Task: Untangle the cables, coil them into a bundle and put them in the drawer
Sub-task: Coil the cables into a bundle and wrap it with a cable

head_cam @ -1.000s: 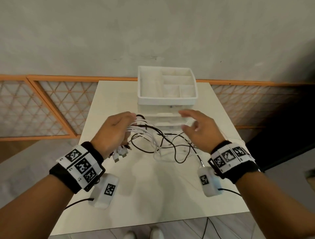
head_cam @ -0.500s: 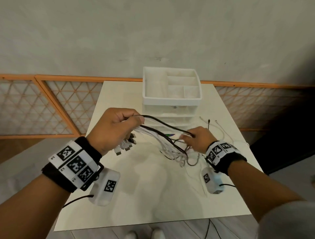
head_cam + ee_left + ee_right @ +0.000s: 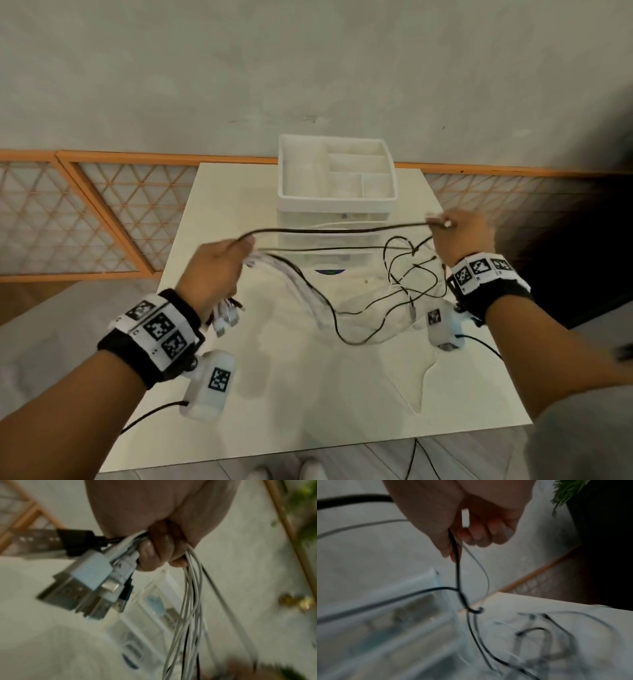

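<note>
Nearest the camera, black wristbands [image 3: 150, 334] with white square-patterned markers wrap both wrists, each with a smooth white plastic box hanging beneath. The left hand [image 3: 213, 274] is a closed fist, fingers [image 3: 154, 550] curled tight round a bunch of cables [image 3: 308, 284]; rectangular plugs [image 3: 89, 582] with white and black housings and dull metal tips stick out of the fist's near side. From the fist, thin round white cords [image 3: 190, 601] and glossy black ones sag onto the smooth cream table [image 3: 308, 394], where they lie in loose, crossing loops. One thicker black cable [image 3: 335, 230] runs almost taut through the air to the right hand [image 3: 462, 236], whose thumb and fingers [image 3: 479, 534] pinch it, the other fingers curled in; below that hand a black strand twists into a small knot [image 3: 471, 608]. Beyond the cables stands a white plastic drawer unit [image 3: 337, 236] with translucent fronts, its drawers pushed in. Its top is an open tray [image 3: 284, 171] divided into rectangular compartments; nothing shows clearly inside them. Farthest back are a matte grey wall [image 3: 308, 68] and orange-framed lattice panels [image 3: 68, 212].
</note>
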Demonstrator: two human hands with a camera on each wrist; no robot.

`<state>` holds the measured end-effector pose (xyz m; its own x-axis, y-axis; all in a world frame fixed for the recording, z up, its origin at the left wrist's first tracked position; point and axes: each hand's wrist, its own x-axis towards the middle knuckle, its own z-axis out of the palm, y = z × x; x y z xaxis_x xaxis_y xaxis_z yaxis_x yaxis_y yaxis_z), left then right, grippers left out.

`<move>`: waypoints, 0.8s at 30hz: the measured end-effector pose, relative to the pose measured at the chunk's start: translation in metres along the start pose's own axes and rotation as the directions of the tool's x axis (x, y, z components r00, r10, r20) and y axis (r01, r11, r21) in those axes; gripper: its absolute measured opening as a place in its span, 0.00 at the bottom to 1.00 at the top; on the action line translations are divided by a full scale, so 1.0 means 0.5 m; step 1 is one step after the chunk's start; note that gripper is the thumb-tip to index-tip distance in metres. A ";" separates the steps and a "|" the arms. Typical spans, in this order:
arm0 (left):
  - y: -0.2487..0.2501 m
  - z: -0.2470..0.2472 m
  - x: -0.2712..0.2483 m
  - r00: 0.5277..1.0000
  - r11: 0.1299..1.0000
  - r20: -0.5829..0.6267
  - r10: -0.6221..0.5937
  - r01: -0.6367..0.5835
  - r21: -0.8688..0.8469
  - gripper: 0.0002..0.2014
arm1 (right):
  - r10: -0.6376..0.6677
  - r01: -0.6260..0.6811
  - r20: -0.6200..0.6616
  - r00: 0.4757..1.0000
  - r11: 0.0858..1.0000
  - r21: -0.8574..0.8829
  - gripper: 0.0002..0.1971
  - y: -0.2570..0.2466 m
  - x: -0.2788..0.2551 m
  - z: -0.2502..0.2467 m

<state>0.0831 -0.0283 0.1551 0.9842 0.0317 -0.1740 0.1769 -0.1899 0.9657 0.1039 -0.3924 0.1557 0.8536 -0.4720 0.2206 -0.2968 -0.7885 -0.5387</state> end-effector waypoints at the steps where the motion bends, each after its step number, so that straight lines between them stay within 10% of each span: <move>1: 0.010 -0.007 0.005 0.999 0.995 -0.045 -0.014 0.009 -0.102 0.22 | 0.074 -0.061 0.112 0.991 0.991 -0.122 0.16 0.030 -0.011 0.014; 5: 0.035 -0.015 0.026 0.993 0.984 -0.117 0.030 -0.050 -0.173 0.18 | 0.290 -0.211 0.307 0.906 0.940 -0.266 0.14 0.098 -0.044 0.068; 9: 0.003 -0.001 0.038 0.994 0.996 -0.111 0.024 -0.014 0.086 0.22 | 0.237 -0.290 0.212 0.948 0.918 0.271 0.08 0.037 -0.003 0.032; 14: -0.031 0.005 0.041 0.990 0.980 -0.127 -0.053 0.076 0.183 0.23 | -0.004 0.090 -0.154 0.988 0.828 0.554 0.02 -0.059 0.041 -0.066; 19: -0.021 0.006 0.043 0.976 0.979 -0.216 -0.025 0.067 0.191 0.24 | -0.148 0.122 0.055 0.988 0.937 0.327 0.13 -0.047 0.003 -0.026; 24: -0.027 0.017 0.038 0.995 0.962 -0.019 -0.100 0.102 0.252 0.25 | -0.496 0.500 -0.106 0.862 0.795 0.342 0.11 -0.087 0.017 -0.046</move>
<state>0.0995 -0.0337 0.1371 0.9615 0.0696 -0.2660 0.2697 -0.4269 0.8632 0.1142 -0.3711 0.1997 0.8374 -0.0574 0.5436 0.3374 -0.7281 -0.5966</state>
